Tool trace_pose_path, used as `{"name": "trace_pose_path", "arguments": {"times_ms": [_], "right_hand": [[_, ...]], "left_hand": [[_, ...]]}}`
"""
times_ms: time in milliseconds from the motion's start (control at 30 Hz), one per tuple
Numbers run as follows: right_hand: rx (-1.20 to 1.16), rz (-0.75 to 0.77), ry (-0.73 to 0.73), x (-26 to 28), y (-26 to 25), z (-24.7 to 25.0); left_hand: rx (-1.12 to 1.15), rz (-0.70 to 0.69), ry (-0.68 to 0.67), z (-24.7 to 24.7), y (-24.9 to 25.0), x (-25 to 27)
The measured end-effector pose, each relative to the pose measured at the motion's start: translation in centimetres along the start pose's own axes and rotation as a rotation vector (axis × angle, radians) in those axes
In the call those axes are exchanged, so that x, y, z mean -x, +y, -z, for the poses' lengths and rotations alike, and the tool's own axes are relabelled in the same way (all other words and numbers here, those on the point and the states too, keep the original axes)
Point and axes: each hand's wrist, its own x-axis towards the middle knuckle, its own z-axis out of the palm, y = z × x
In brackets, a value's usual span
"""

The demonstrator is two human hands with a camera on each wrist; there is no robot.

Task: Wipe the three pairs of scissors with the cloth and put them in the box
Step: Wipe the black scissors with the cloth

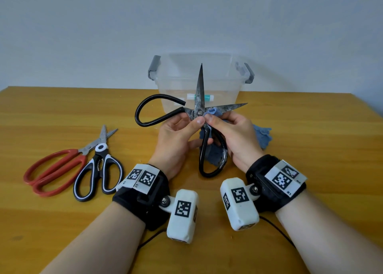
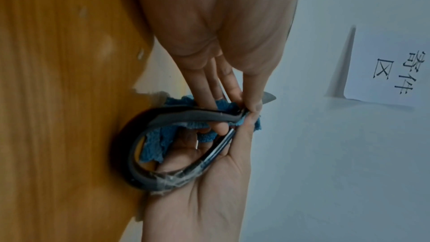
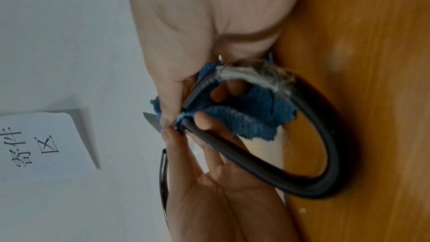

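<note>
Black iron scissors (image 1: 199, 95) with large loop handles are held upright above the table, blades spread wide. My left hand (image 1: 182, 132) pinches them at the pivot, thumb on top. My right hand (image 1: 230, 130) holds the blue cloth (image 1: 262, 136) pressed against the lower blade beside the pivot. In the wrist views the cloth (image 2: 160, 143) (image 3: 251, 115) bunches inside the lower loop handle (image 2: 149, 154) (image 3: 325, 154). The red-handled scissors (image 1: 53, 170) and the black-and-white scissors (image 1: 99, 165) lie on the table at the left. The clear box (image 1: 217, 85) stands behind.
The wooden table (image 1: 310, 128) ends at a pale wall. The box has grey latches (image 1: 154, 66) and holds a small white and green tube (image 1: 191, 97). A paper sign (image 2: 381, 73) hangs on the wall. Cables trail from both wrist cameras.
</note>
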Motion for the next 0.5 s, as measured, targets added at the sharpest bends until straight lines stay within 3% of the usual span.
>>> {"name": "trace_pose_path", "arguments": {"times_ms": [500], "right_hand": [[-0.07,-0.019,0.115,-0.08,-0.22,-0.79]], "left_hand": [[-0.047,0.038,-0.013,0.12,0.18,-0.3]]}}
